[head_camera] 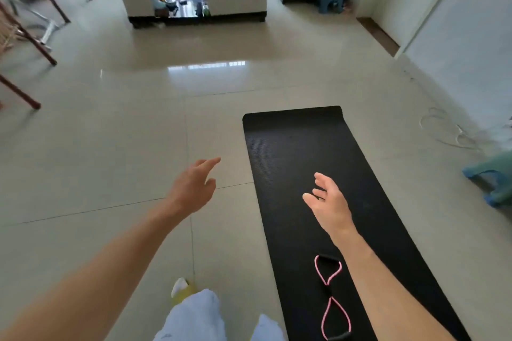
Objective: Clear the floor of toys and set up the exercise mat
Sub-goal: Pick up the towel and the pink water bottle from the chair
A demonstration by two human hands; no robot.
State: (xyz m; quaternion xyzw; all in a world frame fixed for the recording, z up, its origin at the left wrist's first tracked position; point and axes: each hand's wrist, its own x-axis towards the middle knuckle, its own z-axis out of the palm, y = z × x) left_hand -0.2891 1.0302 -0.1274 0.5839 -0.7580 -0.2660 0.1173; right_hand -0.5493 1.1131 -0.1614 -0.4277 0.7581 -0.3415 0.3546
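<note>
I see the exercise mat (304,174) unrolled on the floor (110,147), long axis running away from me, my right hand (329,205) above it and left hand (191,188) beside it, both grips apart, empty.

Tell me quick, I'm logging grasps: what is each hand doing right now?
Left hand: open, holding nothing, above the floor.
Right hand: open, holding nothing, above the mat.
</note>
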